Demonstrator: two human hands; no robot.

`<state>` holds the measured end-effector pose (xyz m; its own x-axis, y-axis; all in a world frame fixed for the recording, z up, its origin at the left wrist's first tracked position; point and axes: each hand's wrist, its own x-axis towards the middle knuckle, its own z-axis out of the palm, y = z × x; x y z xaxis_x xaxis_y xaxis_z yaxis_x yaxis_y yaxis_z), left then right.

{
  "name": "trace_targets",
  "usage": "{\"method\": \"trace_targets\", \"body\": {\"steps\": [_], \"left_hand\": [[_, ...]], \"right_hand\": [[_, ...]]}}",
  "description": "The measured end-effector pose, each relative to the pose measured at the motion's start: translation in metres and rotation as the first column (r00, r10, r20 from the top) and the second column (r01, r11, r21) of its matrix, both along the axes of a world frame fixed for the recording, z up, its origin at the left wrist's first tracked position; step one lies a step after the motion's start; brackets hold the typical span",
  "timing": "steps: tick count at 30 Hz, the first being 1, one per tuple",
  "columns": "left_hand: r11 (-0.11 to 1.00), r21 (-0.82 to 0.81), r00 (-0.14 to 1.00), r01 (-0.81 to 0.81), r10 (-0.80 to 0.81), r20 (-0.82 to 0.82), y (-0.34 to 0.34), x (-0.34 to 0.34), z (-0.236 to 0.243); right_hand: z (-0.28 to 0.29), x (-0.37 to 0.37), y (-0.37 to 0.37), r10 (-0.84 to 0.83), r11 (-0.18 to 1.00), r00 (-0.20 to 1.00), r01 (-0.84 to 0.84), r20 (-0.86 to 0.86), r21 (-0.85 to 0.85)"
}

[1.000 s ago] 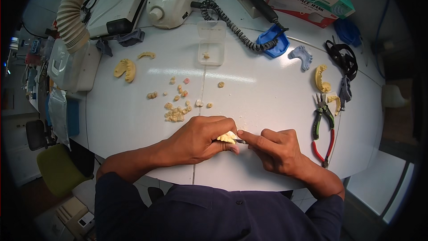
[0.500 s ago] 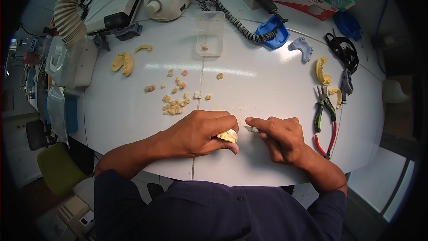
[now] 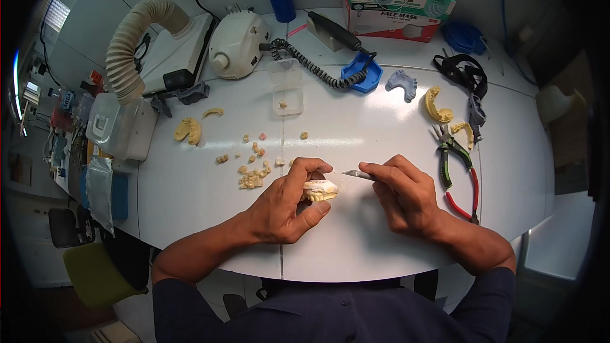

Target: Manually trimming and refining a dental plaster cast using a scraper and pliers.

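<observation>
My left hand (image 3: 286, 209) grips a small pale yellow and white dental cast (image 3: 319, 189), its row of teeth turned downward, thumb below it and index finger arched over it. To its right my right hand (image 3: 406, 197) is closed round a thin metal knife (image 3: 357, 173), the blade pointing left above the cast, apart from it. Pale crumbs lie on the white bench (image 3: 356, 254) near the blade. Beyond my hands lies a scatter of small tooth-shaped pieces (image 3: 253, 179), with a clear lidded box (image 3: 288, 100) behind them.
Pliers (image 3: 459, 161), yellow casts (image 3: 437, 107) and a black strap (image 3: 461, 71) lie at the right. A white machine (image 3: 238, 44), a handpiece (image 3: 333, 30), a blue tray (image 3: 368, 79) and mask boxes (image 3: 394, 24) stand at the back. A ribbed hose (image 3: 117, 63) and a plastic case (image 3: 121, 128) are left.
The view has tilted. My left hand has turned the cast and opened its grip around it, showing more white. The knife in my right hand has moved away and upward from the cast.
</observation>
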<state>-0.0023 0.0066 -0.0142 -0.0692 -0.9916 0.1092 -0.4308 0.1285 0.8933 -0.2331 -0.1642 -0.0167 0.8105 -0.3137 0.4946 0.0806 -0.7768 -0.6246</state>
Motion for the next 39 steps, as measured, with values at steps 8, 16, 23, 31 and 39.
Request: {"method": "trace_targets", "body": {"steps": [8,16,23,31,39], "left_hand": [[0.998,-0.014,0.997,-0.057,0.057,0.057,-0.001,-0.006,-0.007],[0.997,0.033,0.995,-0.069,0.067,0.079,-0.001,-0.006,0.003],[0.985,-0.121,0.955,-0.121,0.149,0.257,-0.001,-0.01,0.0],[0.986,-0.122,0.948,-0.117,0.147,0.283,-0.004,-0.012,0.005],[0.979,-0.165,0.947,-0.118,0.162,0.278,-0.004,-0.01,0.001]], "right_hand": [[-0.004,-0.006,0.006,0.022,0.999,0.999,-0.023,0.024,0.044],[-0.006,-0.003,0.006,0.016,1.0,0.998,-0.017,-0.067,-0.009],[0.0,-0.006,0.013,0.042,0.996,0.996,-0.048,-0.076,-0.08],[-0.007,-0.006,0.013,0.092,0.996,0.994,-0.092,-0.059,-0.011],[-0.007,-0.006,0.012,0.113,0.994,0.99,-0.113,-0.086,0.001]]}}
